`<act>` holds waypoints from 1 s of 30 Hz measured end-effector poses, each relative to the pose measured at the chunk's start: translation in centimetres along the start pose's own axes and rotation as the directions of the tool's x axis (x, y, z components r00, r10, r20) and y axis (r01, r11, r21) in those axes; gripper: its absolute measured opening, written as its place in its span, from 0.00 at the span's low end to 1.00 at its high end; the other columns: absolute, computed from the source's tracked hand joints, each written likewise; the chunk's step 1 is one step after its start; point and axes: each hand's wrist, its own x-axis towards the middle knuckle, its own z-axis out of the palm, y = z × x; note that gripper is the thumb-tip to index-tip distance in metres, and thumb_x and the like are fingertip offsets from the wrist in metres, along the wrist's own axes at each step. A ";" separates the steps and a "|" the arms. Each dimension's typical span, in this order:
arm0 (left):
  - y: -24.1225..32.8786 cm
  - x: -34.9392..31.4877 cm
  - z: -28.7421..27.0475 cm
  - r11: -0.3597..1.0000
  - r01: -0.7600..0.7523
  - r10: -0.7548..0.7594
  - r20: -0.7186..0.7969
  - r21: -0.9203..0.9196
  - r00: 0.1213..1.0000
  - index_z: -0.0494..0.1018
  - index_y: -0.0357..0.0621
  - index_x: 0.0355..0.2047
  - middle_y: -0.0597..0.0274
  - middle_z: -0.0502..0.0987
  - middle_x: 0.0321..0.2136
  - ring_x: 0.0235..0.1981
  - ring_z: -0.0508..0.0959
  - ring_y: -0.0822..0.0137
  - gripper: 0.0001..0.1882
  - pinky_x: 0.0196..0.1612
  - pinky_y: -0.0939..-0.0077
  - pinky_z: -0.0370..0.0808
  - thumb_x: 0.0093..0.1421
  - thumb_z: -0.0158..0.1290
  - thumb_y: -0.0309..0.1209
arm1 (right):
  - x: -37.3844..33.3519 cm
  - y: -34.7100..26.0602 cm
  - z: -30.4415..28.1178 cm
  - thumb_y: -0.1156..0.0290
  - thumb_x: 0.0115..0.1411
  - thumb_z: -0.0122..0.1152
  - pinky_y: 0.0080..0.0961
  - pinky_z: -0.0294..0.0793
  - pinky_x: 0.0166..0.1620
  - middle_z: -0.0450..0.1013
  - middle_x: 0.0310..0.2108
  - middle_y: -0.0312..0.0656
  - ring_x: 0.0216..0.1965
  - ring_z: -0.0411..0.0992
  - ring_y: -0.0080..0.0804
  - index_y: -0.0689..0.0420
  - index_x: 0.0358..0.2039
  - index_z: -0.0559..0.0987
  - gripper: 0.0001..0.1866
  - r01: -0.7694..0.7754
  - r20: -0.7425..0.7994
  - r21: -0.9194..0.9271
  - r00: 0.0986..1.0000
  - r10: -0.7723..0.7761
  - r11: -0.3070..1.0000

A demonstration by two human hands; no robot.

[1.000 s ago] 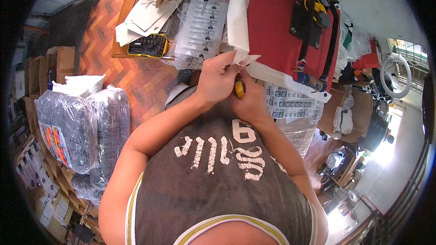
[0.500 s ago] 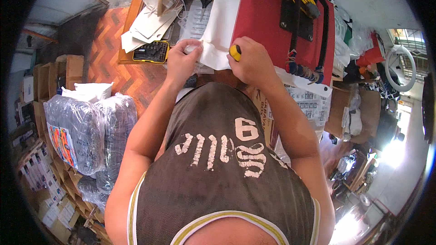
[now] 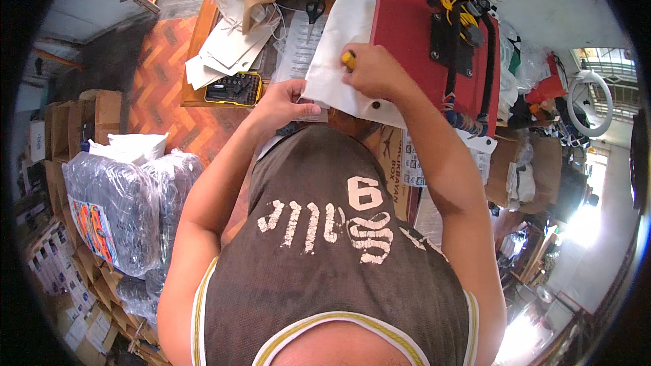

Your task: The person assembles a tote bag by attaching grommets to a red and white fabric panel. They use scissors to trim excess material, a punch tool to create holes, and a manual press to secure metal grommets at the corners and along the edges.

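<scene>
A white sheet lies along the left side of a red panel on the workbench. At its near left corner, my left hand has its thumb and fingers closed about the edge. My right hand is closed round a tool with a yellow handle, resting over the sheet; the tool's working end is hidden. Below my right wrist, a small black round fitting shows near the sheet's front edge. Black straps and a bundle of yellow cord are on the red panel.
Left of the sheet lie scissors, stacked pale card pieces and a yellow-edged bit case. Plastic-wrapped dark bundles stand at my left. A cardboard box is under the bench, and a white ring hangs at right.
The sheet's near edge has come down flatter and shows the black fitting. My right hand has moved away from me and slightly right; my left hand has shifted nearer to me along the edge.
</scene>
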 end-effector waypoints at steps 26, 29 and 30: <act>2.3 2.3 1.6 0.959 0.018 0.019 -0.126 0.281 0.992 0.76 0.34 0.22 0.63 0.76 0.16 0.19 0.73 0.75 0.17 0.24 0.73 0.70 0.58 0.61 0.36 | -8.7 -6.3 8.2 0.78 0.51 0.59 0.52 0.78 0.50 0.48 0.71 0.68 0.49 0.75 0.66 0.68 0.71 0.44 0.50 -0.352 -0.140 0.159 0.917 0.374 0.922; 2.5 2.3 1.5 0.975 0.083 -0.059 -0.119 0.207 0.991 0.76 0.34 0.22 0.62 0.77 0.16 0.19 0.74 0.74 0.17 0.24 0.72 0.70 0.59 0.61 0.37 | -9.4 -7.7 8.1 0.78 0.49 0.60 0.53 0.77 0.49 0.50 0.70 0.69 0.48 0.75 0.68 0.67 0.71 0.40 0.53 -0.385 -0.095 0.224 0.906 0.413 0.895; 2.6 2.2 1.3 0.969 0.081 -0.057 -0.106 0.233 0.993 0.76 0.34 0.22 0.62 0.77 0.16 0.19 0.74 0.74 0.17 0.24 0.72 0.70 0.59 0.61 0.37 | -9.2 -7.6 8.8 0.78 0.49 0.60 0.53 0.77 0.48 0.50 0.69 0.69 0.47 0.75 0.68 0.67 0.72 0.39 0.54 -0.382 -0.106 0.210 0.906 0.410 0.900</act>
